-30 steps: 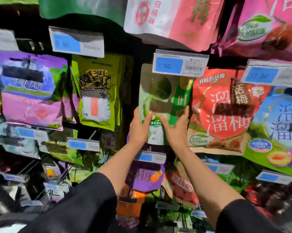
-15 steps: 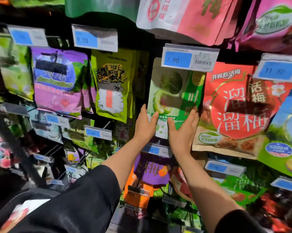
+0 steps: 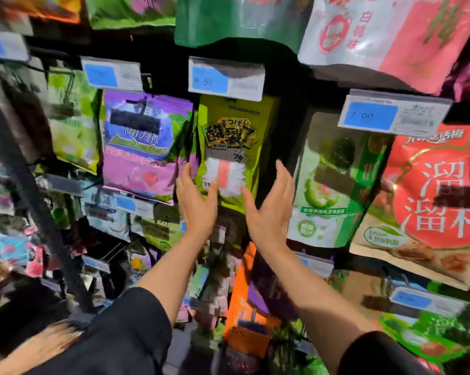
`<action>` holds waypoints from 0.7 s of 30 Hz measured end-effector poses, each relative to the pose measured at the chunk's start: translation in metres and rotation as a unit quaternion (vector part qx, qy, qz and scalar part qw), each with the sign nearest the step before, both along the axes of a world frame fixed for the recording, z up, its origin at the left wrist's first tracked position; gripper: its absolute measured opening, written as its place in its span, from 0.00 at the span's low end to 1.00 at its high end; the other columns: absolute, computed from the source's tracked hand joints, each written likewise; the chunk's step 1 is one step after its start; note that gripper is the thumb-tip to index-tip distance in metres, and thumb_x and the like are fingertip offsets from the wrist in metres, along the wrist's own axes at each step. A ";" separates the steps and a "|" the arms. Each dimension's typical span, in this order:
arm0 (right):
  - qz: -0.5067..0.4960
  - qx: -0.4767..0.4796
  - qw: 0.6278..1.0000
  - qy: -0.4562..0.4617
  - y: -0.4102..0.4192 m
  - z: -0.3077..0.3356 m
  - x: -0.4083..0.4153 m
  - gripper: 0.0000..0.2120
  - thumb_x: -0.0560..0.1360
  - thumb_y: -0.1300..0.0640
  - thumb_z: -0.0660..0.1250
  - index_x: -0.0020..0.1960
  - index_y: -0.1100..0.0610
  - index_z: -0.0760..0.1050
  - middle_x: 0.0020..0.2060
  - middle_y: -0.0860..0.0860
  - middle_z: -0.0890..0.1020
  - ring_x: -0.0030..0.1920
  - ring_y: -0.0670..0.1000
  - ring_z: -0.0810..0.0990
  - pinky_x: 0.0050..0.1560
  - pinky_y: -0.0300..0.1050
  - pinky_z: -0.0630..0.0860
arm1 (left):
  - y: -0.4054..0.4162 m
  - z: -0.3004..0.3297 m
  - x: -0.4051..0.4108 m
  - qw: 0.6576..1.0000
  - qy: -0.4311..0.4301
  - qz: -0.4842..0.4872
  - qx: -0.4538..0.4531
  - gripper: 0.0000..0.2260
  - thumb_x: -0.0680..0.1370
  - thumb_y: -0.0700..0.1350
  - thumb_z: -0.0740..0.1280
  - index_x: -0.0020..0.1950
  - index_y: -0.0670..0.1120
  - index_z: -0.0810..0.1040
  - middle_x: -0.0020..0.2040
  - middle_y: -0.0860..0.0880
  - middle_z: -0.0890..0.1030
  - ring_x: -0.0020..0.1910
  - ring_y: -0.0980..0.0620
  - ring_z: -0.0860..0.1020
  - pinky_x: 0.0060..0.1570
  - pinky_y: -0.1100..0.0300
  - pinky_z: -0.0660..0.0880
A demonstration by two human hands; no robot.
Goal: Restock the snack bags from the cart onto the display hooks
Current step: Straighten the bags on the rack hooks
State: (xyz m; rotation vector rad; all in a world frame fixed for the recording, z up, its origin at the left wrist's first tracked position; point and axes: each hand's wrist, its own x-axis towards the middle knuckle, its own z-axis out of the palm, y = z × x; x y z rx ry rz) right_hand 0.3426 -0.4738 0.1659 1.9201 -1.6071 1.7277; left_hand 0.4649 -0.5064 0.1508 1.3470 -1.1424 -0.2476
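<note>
both grips (image 3: 197, 201) (image 3: 270, 209) open, blurred, flanking the yellow-green bag (image 3: 234, 136).

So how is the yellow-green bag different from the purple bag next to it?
The yellow-green bag is narrower; the purple bag is wider. The left hand and right hand reach toward the yellow-green bag; neither reaches for the purple bag. Both bags hang under blue price tags.

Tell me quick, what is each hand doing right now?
Left hand: open, fingers straight, at the yellow-green snack bag; contact unclear.
Right hand: open, holding nothing, beside that bag.
</note>
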 end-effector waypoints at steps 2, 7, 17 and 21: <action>-0.002 0.069 0.997 -0.017 -0.015 0.000 0.016 0.39 0.76 0.49 0.68 0.77 0.62 0.52 0.74 0.58 0.62 0.74 0.56 0.59 0.74 0.50 0.58 | -0.013 -0.001 0.012 0.998 -0.015 -0.063 0.010 0.34 0.76 0.45 0.70 0.76 0.38 0.58 0.75 0.40 0.62 0.75 0.44 0.60 0.73 0.52 0.57; -0.013 0.179 0.974 -0.136 -0.052 0.003 0.034 0.36 0.81 0.45 0.56 0.79 0.58 0.42 0.77 0.59 0.54 0.76 0.58 0.55 0.73 0.50 0.54 | -0.042 0.004 0.022 0.977 -0.010 -0.210 0.032 0.41 0.74 0.58 0.68 0.79 0.43 0.52 0.78 0.43 0.58 0.77 0.47 0.56 0.75 0.52 0.54; -0.043 0.135 0.968 -0.205 -0.056 -0.010 0.050 0.29 0.82 0.45 0.51 0.79 0.54 0.46 0.78 0.52 0.56 0.76 0.51 0.56 0.72 0.43 0.53 | -0.046 -0.009 0.024 0.968 -0.024 -0.249 0.001 0.36 0.79 0.49 0.67 0.79 0.43 0.49 0.78 0.43 0.57 0.76 0.49 0.56 0.68 0.68 0.52; -0.158 0.038 0.970 -0.180 -0.042 -0.006 0.065 0.31 0.80 0.44 0.55 0.77 0.60 0.55 0.73 0.58 0.64 0.73 0.55 0.61 0.71 0.44 0.55 | -0.015 -0.023 0.036 0.974 -0.023 -0.212 -0.076 0.30 0.78 0.50 0.63 0.77 0.42 0.59 0.76 0.47 0.63 0.75 0.51 0.61 0.71 0.62 0.57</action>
